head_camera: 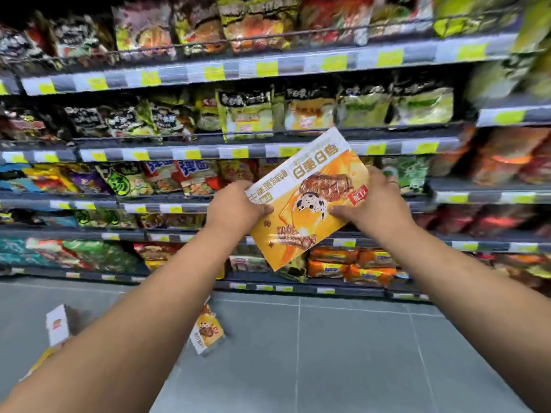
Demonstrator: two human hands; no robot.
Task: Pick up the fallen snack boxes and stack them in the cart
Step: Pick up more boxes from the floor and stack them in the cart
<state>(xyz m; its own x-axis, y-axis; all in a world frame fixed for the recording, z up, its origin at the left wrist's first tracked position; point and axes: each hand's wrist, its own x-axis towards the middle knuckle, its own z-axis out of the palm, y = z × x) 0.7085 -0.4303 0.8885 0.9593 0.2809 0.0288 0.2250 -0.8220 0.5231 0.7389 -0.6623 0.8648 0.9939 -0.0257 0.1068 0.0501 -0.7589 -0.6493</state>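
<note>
Held one snack box (pixel 307 198) up between both hands, tilted, print upside down. Gripped its left edge w/ the left hand (pixel 235 210): thumb on the front face, fingers curled behind. Clamped the right side w/ the right hand (pixel 369 204): thumb flat on the front, fingers wrapped round the far edge (blurred there, so no finer detail). Spotted two more on the floor (pixel 357 353): a fallen box (pixel 207 329) well below the left hand, tipped on edge, and a second box (pixel 56 323) far down-left of that hand, partly hidden behind the arm. Found no cart in view, so couldn't tell where the stack was meant to go.

Risks, judged from here:
- Could've dropped the held one on letting go too early w/ either hand, esp. when switching to a one-hand carry. Glossy card, pinched only at the edges.
- Could've clipped the bags (pixel 247 114) on the shelves (pixel 268 68) just beyond the fingertips on a quick swing round, bringing more stock down.
- Could've trodden on or kicked the fallen box while turning toward an unseen cart, crushing a corner.
- Prob. would've made a crooked base by setting it down at this tilt, w/ later boxes sliding off.
</note>
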